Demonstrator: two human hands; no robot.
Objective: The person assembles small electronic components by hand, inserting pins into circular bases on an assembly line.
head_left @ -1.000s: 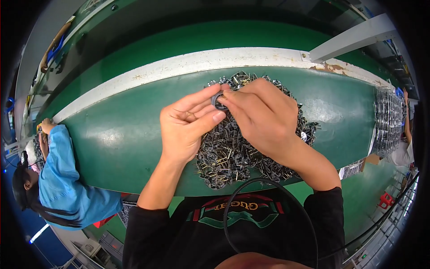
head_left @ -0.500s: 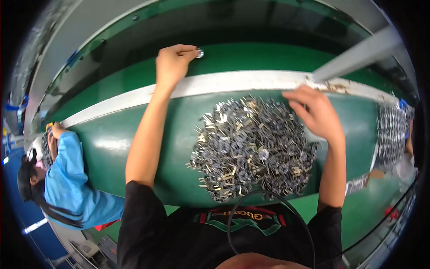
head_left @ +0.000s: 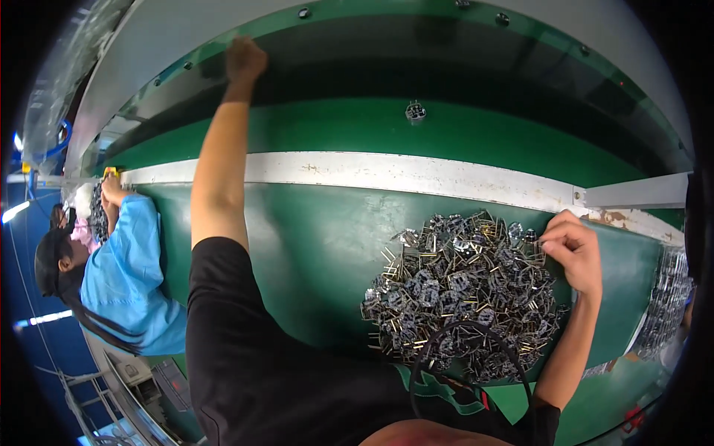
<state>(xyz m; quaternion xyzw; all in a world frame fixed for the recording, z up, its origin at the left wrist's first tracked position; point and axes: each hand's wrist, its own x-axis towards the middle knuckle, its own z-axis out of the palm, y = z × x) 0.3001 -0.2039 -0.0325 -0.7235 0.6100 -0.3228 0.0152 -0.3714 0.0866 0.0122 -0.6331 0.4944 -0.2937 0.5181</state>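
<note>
A heap of small dark parts with metal prongs [head_left: 461, 297] lies on the green table in front of me, to the right. At its upper right edge, my right hand [head_left: 576, 249] is closed in a pinch on a small pronged part [head_left: 538, 238]. My left arm reaches far forward over the white rail. My left hand [head_left: 245, 61] is over the dark far strip beyond the rail, dim and blurred; its fingers look curled, but what they hold, if anything, is hidden. A single pronged part [head_left: 415, 111] stands alone on the green strip beyond the rail.
The white rail [head_left: 357, 169] crosses between the table and far strip, meeting a grey post [head_left: 632, 192] at right. A co-worker in blue [head_left: 130, 260] works at the left end. Rows of similar parts [head_left: 666, 297] lie far right. A black cable [head_left: 476, 327] loops before my chest.
My left hand has moved away forward and left from the round part, which now stands alone beyond the rail. My right hand has closed at the heap's edge. The whole view has shifted.
</note>
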